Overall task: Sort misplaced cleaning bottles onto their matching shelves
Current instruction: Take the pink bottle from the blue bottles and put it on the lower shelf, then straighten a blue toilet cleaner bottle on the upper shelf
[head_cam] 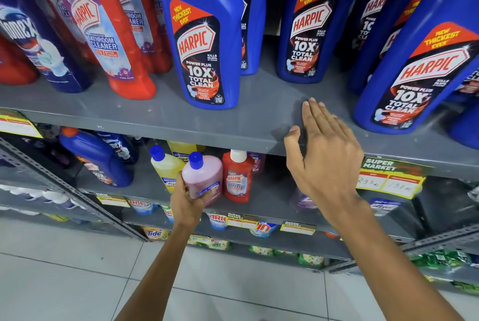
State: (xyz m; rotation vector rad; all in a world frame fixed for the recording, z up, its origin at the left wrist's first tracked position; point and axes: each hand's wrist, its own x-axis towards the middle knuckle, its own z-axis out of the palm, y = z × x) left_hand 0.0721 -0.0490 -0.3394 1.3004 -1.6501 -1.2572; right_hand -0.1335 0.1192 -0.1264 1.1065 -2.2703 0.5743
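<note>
Fingers (207, 195) wrap rounded pink plastic bottle (203, 178).

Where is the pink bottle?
The pink bottle is on the lower shelf, left of centre, held by the left hand, between a yellow bottle and a small red bottle.

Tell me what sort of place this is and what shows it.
Most likely a supermarket's cleaning-products aisle. Grey metal shelves carry rows of identical blue Harpic bottles; a price tag reading "Super Market" hangs on the shelf edge; detergent packs fill the lowest shelf above a tiled floor.
</note>
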